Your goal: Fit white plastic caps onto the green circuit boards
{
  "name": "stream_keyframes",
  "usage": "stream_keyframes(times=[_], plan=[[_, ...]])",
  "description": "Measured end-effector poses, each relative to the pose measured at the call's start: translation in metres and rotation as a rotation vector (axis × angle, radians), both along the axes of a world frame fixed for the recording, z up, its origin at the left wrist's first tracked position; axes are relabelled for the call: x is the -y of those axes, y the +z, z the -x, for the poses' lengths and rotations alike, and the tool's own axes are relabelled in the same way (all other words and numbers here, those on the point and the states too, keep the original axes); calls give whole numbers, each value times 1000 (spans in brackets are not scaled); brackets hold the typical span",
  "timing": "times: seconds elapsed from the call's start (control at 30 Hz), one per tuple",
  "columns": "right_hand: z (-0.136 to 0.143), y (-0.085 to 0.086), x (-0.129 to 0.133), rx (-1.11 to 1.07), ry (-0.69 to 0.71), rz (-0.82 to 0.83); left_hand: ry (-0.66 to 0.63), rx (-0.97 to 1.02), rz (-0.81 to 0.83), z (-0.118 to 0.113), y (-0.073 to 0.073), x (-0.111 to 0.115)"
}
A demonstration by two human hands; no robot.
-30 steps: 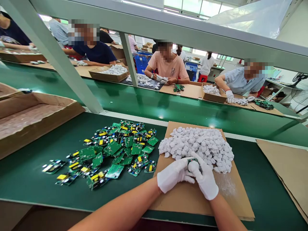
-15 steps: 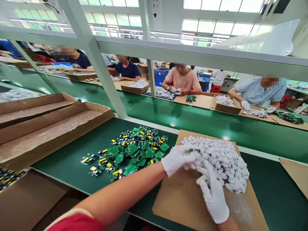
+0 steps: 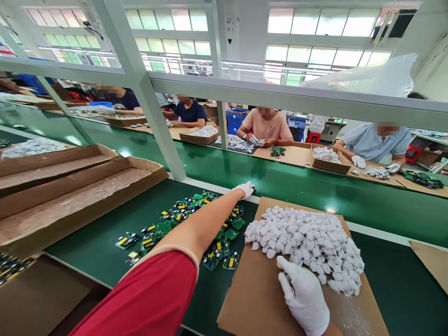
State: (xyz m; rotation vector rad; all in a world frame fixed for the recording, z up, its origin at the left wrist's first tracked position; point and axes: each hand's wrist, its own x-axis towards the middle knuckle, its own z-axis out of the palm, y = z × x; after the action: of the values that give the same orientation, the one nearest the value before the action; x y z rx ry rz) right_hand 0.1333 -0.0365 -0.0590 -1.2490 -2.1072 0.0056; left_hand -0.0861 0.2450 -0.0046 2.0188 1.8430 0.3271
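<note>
My left hand point(image 3: 246, 188), in a white glove, reaches out over the near edge of the green belt. Its fingers are closed on a small circuit board, of which only a dark bit shows at the fingertips. My right hand point(image 3: 305, 295), also gloved, hovers over the cardboard sheet point(image 3: 255, 289) with its fingers half curled and apart, and nothing shows between them. Just beyond it a heap of small white pieces point(image 3: 308, 238) covers the far part of the cardboard. Under my left forearm lies a pile of green circuit boards point(image 3: 224, 233) with yellow parts, partly hidden by the arm.
Long cardboard trays point(image 3: 80, 200) stand at the left. A green conveyor belt point(image 3: 297, 184) runs across beyond my bench. A slanted white frame post point(image 3: 157, 116) rises at the belt's near edge. Several people sit working along the far side, with boxes of white pieces point(image 3: 325, 155).
My left hand has moved from above the white heap, forward and left to the belt, carrying the board. My right hand has come away from it and stayed low over the cardboard.
</note>
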Motion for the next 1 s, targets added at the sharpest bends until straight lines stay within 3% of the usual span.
stream_keyframes(times=[0.13, 0.27, 0.37, 0.5, 0.63, 0.73, 0.8, 0.87, 0.93, 1.0], plan=[[0, -2, -1, 1, 7, -50, -164, -208, 32, 11, 8, 10], [0, -4, -1, 18, 19, -74, -439, -362, 67, 26, 10, 48], [0, -4, -2, 24, 24, -69, -577, -440, 53, 33, 5, 77], [-3, -4, -2, -18, 15, -58, -658, -472, -60, 38, 8, 97], [-9, -8, -2, -112, -40, -49, -676, -409, -245, 49, 23, 113], [-10, -7, -2, -146, -65, -61, -582, -72, -404, 50, 34, 137], [-7, -1, -3, -125, -102, -65, -495, 343, -331, 40, 35, 160], [-2, 9, -6, -53, -183, -41, -446, 859, -70, 21, 30, 186], [4, 22, -11, 58, -276, 6, -435, 1365, 312, -3, 21, 209], [9, 32, -18, 172, -346, 44, -430, 1660, 677, -26, 11, 224]])
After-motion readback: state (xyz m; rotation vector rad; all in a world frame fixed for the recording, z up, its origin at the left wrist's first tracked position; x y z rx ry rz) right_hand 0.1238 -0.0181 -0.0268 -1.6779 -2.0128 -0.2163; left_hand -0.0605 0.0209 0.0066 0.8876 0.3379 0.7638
